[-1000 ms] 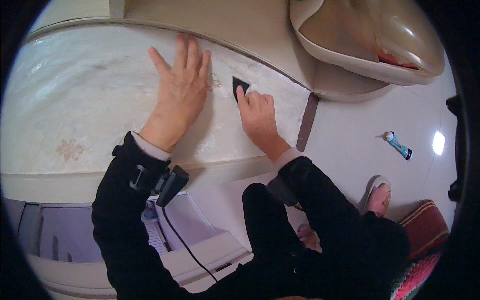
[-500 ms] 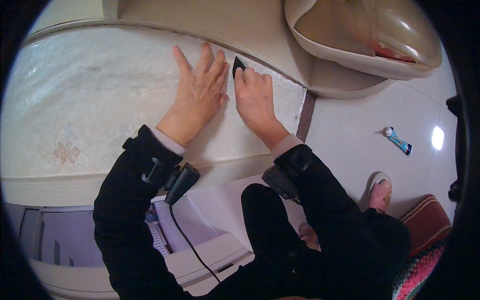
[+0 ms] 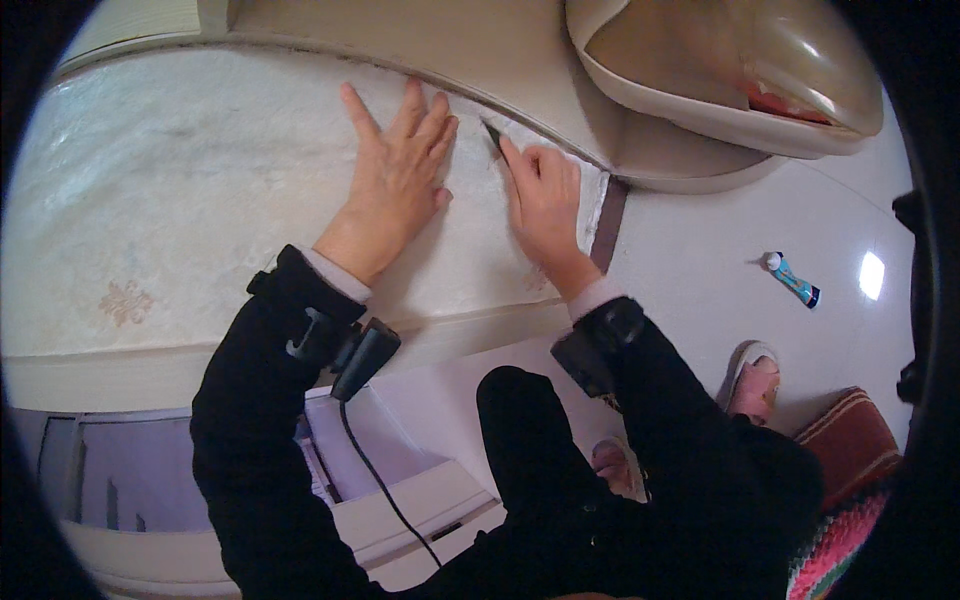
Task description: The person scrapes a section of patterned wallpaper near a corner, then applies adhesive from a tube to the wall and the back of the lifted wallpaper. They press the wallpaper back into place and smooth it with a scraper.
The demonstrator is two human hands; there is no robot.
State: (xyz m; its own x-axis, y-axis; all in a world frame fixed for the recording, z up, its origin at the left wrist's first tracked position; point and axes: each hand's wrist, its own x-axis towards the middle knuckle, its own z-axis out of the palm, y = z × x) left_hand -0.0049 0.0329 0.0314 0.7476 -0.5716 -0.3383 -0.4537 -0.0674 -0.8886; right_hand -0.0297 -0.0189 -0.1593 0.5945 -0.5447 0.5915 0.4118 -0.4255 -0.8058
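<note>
A whitish, slightly wrinkled sheet with a tan flower motif covers a long flat surface. My left hand lies on it with fingers spread, palm down, near its far edge. To the right, my right hand grips a small dark pointed scraper, its tip toward the sheet close to the far edge. Fingers hide most of the tool, and I cannot tell whether its tip presses on the sheet.
A beige ledge runs behind the sheet, with a rounded cream piece of furniture at the far right. On the tiled floor lies a blue tube with a white cap. A black cable hangs from my left wrist device. A dark red mat lies lower right.
My right hand has shifted to the right and turned, so the scraper now shows narrower and points up and left. My left hand has barely moved.
</note>
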